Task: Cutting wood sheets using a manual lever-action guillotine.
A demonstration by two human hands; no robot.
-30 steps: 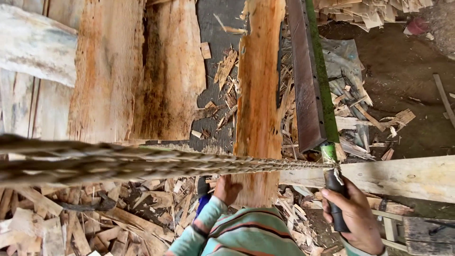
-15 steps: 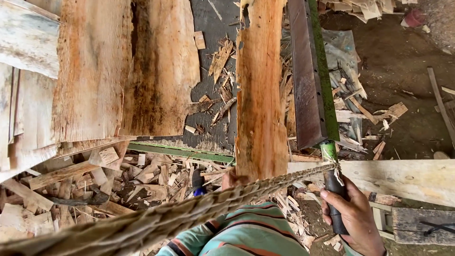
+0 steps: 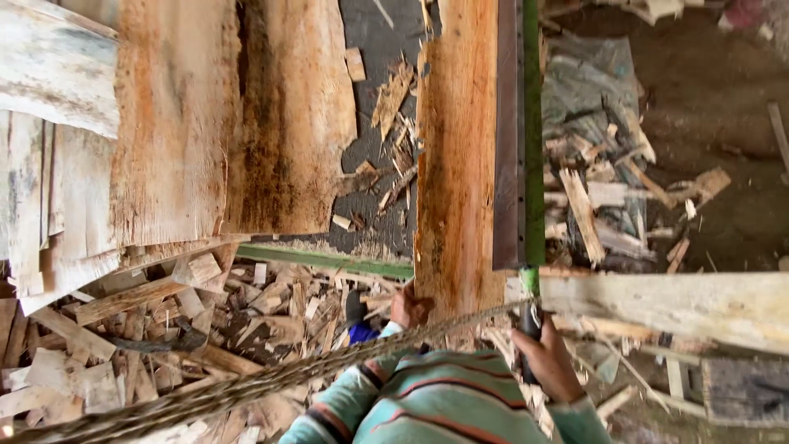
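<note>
While steadying the long reddish plank (image 3: 457,164) at its near end, left hand (image 3: 408,306) curled against the board's lower edge, fingers mostly hidden behind the wood, so cannot tell how firmly closed. Right hand (image 3: 544,360) wrapped tight around a dark handle (image 3: 530,325) below the green bar (image 3: 532,131), apparently to guide or brace along the dark metal rail (image 3: 507,140) running beside the plank. Plank lying lengthwise, touching the rail on its right side, probably kept straight that way. To the left, a wide bark-edged slab (image 3: 230,123) well apart across a dark gap strewn with chips. Below, heaped wood offcuts (image 3: 164,329) and a green strip (image 3: 329,261). Crossing in front of both arms, a thick twisted rope (image 3: 271,380), partly blocking sight of the striped sleeves (image 3: 427,403). On the right, a pale beam (image 3: 674,300) and scattered scrap (image 3: 600,189).
</note>
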